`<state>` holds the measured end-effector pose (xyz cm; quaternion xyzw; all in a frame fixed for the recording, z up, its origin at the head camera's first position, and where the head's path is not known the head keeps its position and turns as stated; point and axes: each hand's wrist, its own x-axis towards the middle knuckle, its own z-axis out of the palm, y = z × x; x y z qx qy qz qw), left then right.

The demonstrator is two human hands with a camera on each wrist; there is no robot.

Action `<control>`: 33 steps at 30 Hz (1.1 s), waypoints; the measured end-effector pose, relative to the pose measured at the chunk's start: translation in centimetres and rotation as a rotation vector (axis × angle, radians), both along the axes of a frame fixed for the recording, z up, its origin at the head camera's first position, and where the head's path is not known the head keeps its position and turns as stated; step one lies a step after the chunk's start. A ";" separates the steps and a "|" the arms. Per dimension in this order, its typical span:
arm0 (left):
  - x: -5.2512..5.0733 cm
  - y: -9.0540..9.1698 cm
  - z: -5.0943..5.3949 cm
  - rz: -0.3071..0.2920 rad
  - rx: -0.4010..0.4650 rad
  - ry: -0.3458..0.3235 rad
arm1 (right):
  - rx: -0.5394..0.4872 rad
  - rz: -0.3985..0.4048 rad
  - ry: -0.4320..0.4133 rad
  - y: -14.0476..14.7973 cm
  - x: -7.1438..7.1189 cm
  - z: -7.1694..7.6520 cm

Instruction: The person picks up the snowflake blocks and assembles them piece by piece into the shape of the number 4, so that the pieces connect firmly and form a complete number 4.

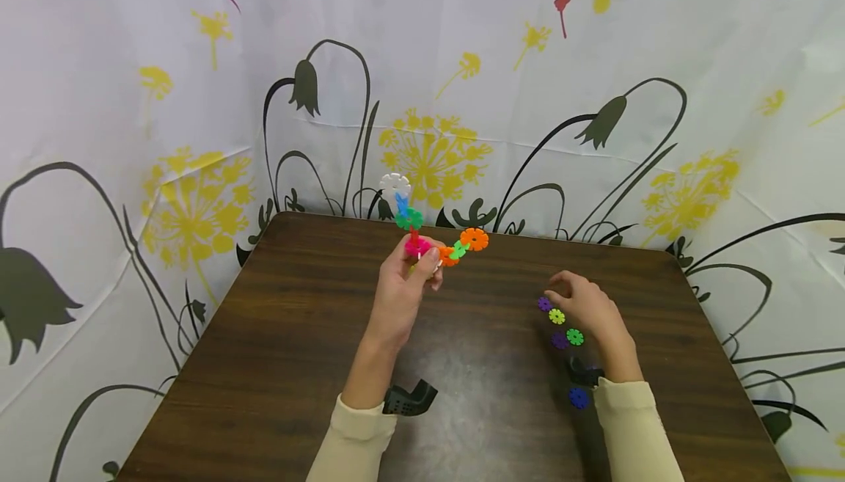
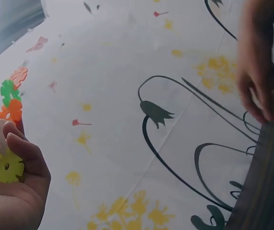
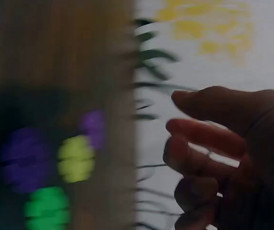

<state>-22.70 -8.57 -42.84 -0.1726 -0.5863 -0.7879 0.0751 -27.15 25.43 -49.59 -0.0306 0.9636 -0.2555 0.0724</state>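
Key relation, my read: right grip [image 1: 590,307] vs the loose discs on the surface [image 1: 482,372]. Right grip is over the surface's right half, fingers bent, thumb and fingertips apart, no disc seen between them. Far purple disc [image 1: 544,304] is closest to its fingertips, just left and toward the person. Yellow disc [image 1: 557,317] sits just beside that one, then near purple disc [image 1: 560,340] and green disc [image 1: 575,337] side by side, then blue disc [image 1: 579,397] on its own, nearest the person. So the line runs from the fingertips back along the forearm. Right wrist view is blurred but shows the discs apart from the fingers; can't tell the exact clearance. Left grip [image 1: 399,284] is clamped on the chain [image 1: 416,246] near its bend, thumb against fingers, held up off the surface. Chain has two legs from there: one rises away to the white disc [image 1: 394,185], the other goes right to the orange disc [image 1: 474,239]. Orange end is the one nearer the right grip. Loose discs are well apart from the left grip; right is the nearer hand.
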 end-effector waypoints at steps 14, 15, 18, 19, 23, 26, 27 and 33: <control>0.4 -0.2 0.1 0.000 0.015 -0.022 | -0.023 -0.073 -0.111 0.4 -0.9 -5.9; 0.4 -0.2 0.1 0.002 0.018 -0.023 | -0.048 -0.076 -0.109 0.3 -1.0 -5.9; 0.5 -0.3 0.2 -0.002 0.018 -0.021 | -0.121 -0.069 -0.112 0.6 -1.4 -6.1; 0.5 -0.3 0.3 -0.002 0.013 -0.017 | -0.142 -0.063 -0.109 0.7 -1.6 -6.2; 0.4 0.0 0.4 0.017 -0.015 0.008 | -0.237 -0.032 -0.088 1.0 -2.1 -6.3; 0.3 0.1 0.4 0.038 -0.027 0.009 | -0.334 0.006 -0.065 0.8 -2.1 -5.6; 0.3 0.1 0.4 0.045 -0.032 0.008 | -0.373 0.022 -0.054 0.6 -2.0 -5.2; 0.4 0.0 0.4 0.086 -0.030 0.015 | -0.616 0.056 0.041 -2.5 -1.2 0.1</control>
